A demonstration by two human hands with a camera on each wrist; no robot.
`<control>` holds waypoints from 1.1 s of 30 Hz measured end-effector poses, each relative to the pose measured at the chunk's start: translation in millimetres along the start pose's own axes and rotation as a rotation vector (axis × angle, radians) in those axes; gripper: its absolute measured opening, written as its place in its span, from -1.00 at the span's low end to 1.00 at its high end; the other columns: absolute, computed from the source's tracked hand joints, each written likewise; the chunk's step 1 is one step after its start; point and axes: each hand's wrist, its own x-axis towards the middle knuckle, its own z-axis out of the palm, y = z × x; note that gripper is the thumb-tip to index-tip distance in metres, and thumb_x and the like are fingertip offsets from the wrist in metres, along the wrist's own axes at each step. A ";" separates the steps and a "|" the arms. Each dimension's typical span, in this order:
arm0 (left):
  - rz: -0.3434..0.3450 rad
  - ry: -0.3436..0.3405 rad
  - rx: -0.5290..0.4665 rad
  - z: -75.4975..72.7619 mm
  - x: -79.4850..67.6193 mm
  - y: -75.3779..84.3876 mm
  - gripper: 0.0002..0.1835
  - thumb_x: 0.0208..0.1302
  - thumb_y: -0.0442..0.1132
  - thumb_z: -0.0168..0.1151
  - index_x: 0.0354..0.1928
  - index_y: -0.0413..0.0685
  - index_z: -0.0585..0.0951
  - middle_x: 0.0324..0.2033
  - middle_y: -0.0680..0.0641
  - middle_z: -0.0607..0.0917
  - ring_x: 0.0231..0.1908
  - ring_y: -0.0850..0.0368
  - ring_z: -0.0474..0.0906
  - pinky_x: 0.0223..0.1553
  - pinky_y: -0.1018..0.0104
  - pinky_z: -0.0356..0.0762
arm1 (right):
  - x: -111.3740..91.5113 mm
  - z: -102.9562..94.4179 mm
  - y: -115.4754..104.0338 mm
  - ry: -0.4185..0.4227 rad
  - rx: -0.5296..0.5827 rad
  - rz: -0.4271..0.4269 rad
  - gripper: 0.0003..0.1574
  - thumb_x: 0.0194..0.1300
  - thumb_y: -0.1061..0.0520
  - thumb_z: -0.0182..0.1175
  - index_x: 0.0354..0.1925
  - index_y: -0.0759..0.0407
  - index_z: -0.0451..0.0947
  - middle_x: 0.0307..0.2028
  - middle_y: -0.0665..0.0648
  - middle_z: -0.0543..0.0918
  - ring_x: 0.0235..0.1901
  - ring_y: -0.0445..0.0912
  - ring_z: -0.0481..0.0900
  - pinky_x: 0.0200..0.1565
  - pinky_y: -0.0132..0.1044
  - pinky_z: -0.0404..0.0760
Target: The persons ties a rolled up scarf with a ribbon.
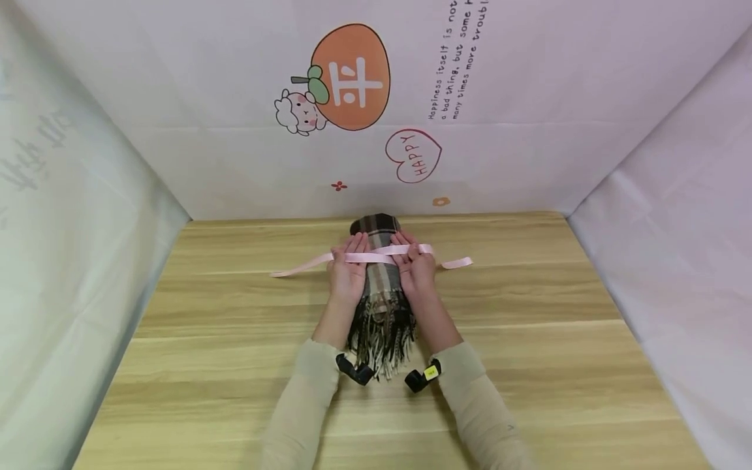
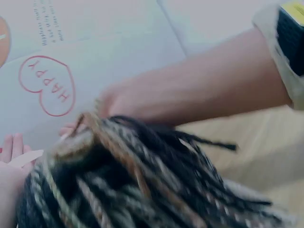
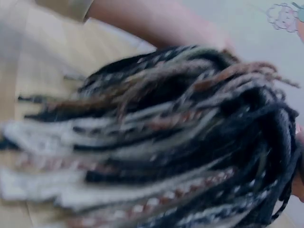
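A rolled plaid scarf [image 1: 383,279] in grey, black and beige lies lengthwise at the back of the table, its fringe [image 1: 382,339] spread towards the person. Across its middle runs a pink ribbon [image 1: 376,258], the two strands crossing on top. My left hand [image 1: 348,273] lies against the scarf's left side and pinches one strand under its thumb. On the opposite side my right hand [image 1: 418,271] pinches the other strand, palm turned up. Loose ribbon ends trail outward on both sides. Blurred fringe [image 2: 128,175] fills much of the left wrist view; strands of fringe [image 3: 166,142] hide most of the right wrist view.
The wood-grain table [image 1: 235,326] meets a white printed backdrop [image 1: 247,156] just behind the scarf. White cloth walls stand at left and right. Black wrist cameras [image 1: 355,370] are strapped over both beige sleeves [image 1: 302,405], close to the fringe.
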 end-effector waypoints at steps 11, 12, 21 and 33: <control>0.006 0.202 -0.022 -8.6 4.2 13.7 -0.33 0.58 0.00 -0.55 0.20 -0.47 0.36 0.25 -0.42 0.51 0.39 -0.20 0.36 0.45 0.04 0.27 | 45.3 -61.0 21.4 0.129 0.221 0.024 -0.57 0.58 0.24 -0.17 0.20 0.48 0.42 0.08 0.47 0.62 0.13 0.18 0.64 0.15 -0.08 0.61; 0.010 0.223 -0.005 -12.1 6.6 13.0 -0.34 0.58 0.00 -0.55 0.15 -0.46 0.39 0.26 -0.43 0.50 0.38 -0.20 0.38 0.45 0.03 0.27 | 58.1 -76.6 27.6 0.133 0.261 0.040 -0.60 0.56 0.26 -0.14 0.18 0.47 0.44 0.07 0.46 0.64 0.11 0.15 0.66 0.13 -0.08 0.63; 0.004 0.111 -0.159 -69.9 64.4 13.0 -0.40 0.52 0.07 -0.22 -0.44 -0.36 0.44 -0.45 -0.34 0.59 -0.13 -0.20 0.65 0.15 0.03 0.60 | 47.3 -63.3 -0.3 0.271 0.167 0.053 -0.71 0.52 0.38 -0.16 0.09 0.46 0.40 0.01 0.44 0.68 0.01 0.11 0.72 0.08 -0.18 0.65; -0.047 0.133 0.000 -49.4 22.6 17.2 -0.50 0.55 0.03 -0.34 -0.31 -0.23 0.42 -0.32 -0.18 0.62 -0.10 -0.03 0.65 0.10 0.18 0.62 | 0.6 -33.4 -6.8 0.266 0.085 0.049 -0.67 0.56 0.37 -0.31 0.11 0.42 0.33 0.02 0.35 0.65 0.03 0.01 0.71 0.20 -0.23 0.56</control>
